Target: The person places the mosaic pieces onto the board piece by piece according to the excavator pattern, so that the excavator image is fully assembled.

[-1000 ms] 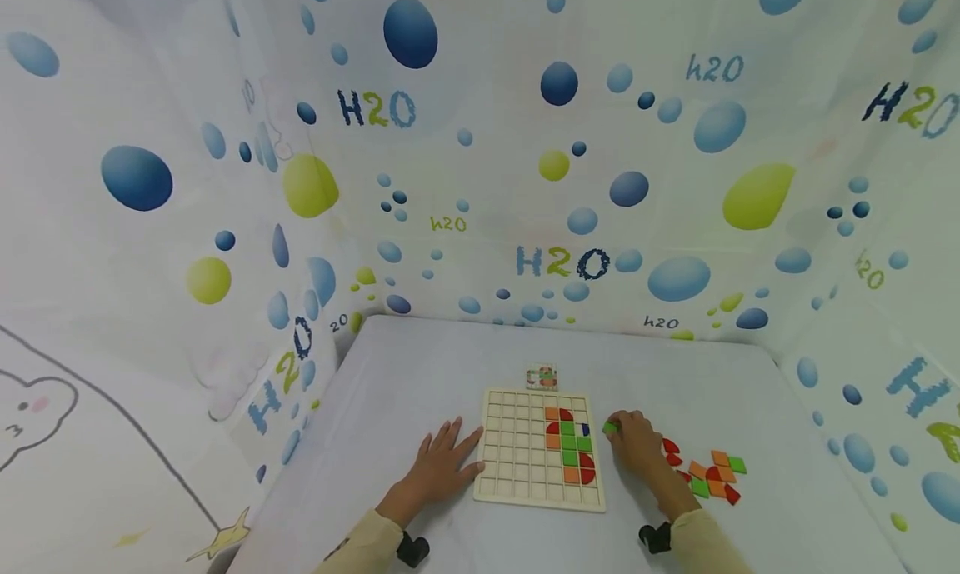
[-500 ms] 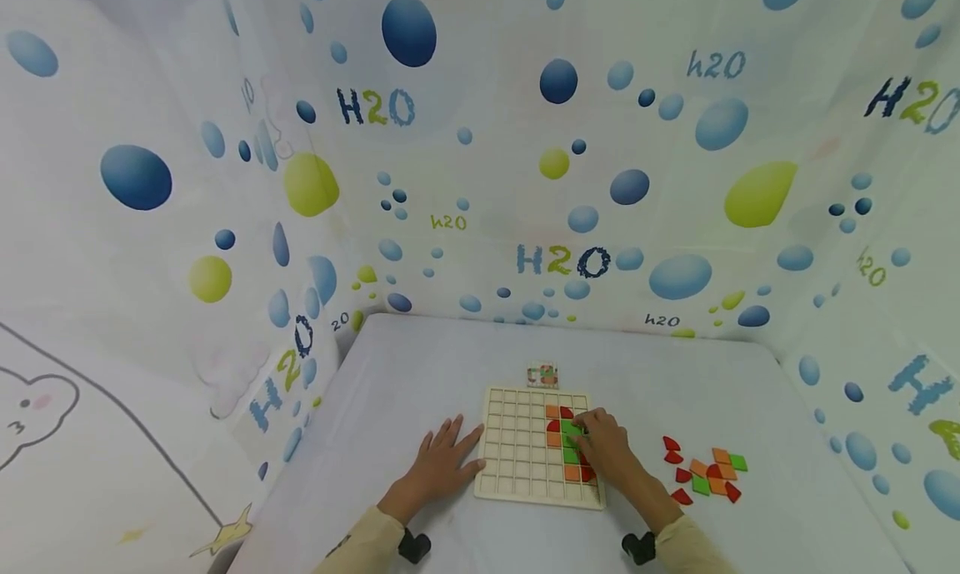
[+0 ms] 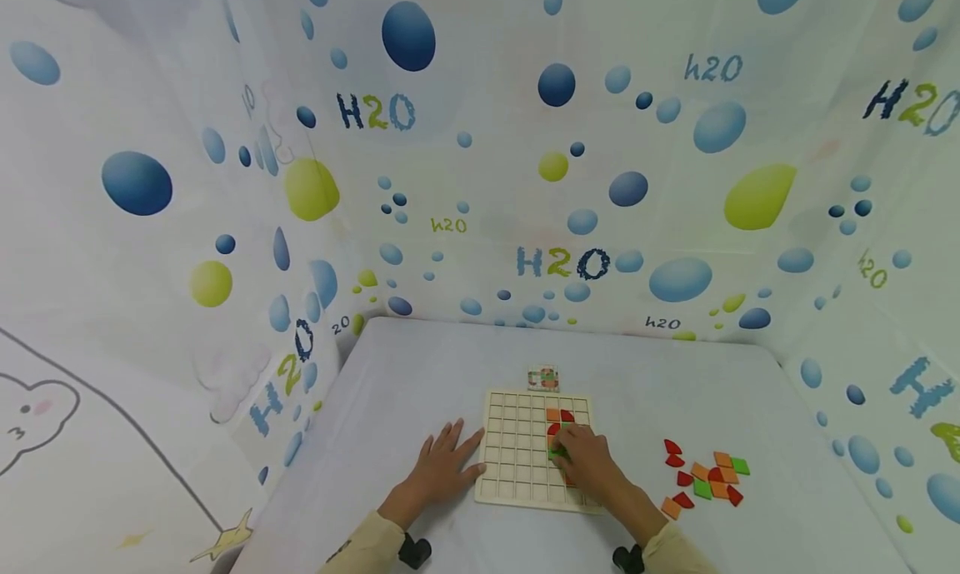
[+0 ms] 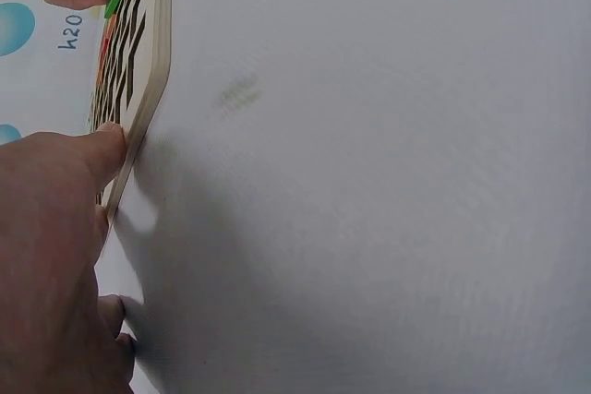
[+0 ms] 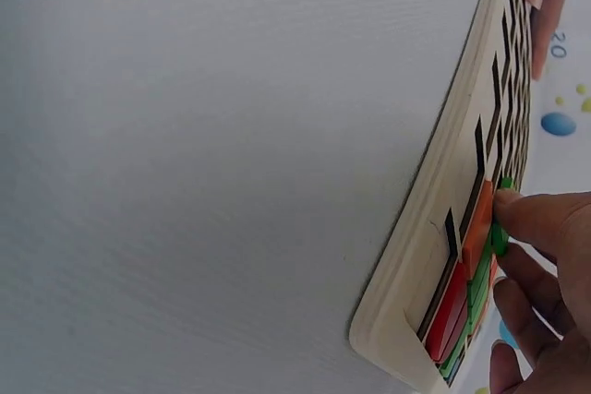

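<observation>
A square wooden grid board (image 3: 517,449) lies on the white table, its right part filled with orange, red and green tiles. My left hand (image 3: 444,466) rests flat beside the board's left edge, fingers spread; in the left wrist view the thumb (image 4: 109,147) touches the rim. Over the filled cells, my right hand (image 3: 588,461) pinches a green tile (image 5: 500,239) between thumb and fingers. The right wrist view puts this tile right at the grid, next to an orange tile (image 5: 478,228). The right hand hides several placed tiles from the head view.
A small printed card (image 3: 543,378) lies just beyond the board's far edge. To the right are scattered loose tiles: red ones (image 3: 672,446), orange ones (image 3: 722,459) and green ones (image 3: 739,466). A patterned curtain (image 3: 480,182) stands behind and beside the table.
My right hand has moved left with the green tile, from beside the board's right edge to over the filled cells. The left hand has stayed in place.
</observation>
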### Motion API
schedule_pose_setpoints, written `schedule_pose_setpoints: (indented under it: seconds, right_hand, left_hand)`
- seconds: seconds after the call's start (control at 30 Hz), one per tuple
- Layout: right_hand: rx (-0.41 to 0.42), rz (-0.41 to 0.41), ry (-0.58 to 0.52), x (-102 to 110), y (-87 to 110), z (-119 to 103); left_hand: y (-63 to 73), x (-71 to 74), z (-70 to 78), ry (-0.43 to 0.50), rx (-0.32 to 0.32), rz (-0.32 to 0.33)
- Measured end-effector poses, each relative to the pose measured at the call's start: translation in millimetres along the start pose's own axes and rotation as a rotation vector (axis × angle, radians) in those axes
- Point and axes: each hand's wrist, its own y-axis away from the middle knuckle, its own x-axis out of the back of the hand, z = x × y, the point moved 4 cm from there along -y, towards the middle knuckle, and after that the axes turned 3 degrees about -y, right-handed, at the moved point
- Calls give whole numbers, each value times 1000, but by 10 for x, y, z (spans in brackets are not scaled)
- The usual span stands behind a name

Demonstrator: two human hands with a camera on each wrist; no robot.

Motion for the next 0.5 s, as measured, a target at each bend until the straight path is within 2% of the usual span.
schedule_pose_setpoints:
  seconds: [0.5]
  right_hand:
    - [109, 28, 99, 16, 61, -73]
  left_hand:
    - [-10, -50, -30, 9, -19, 15]
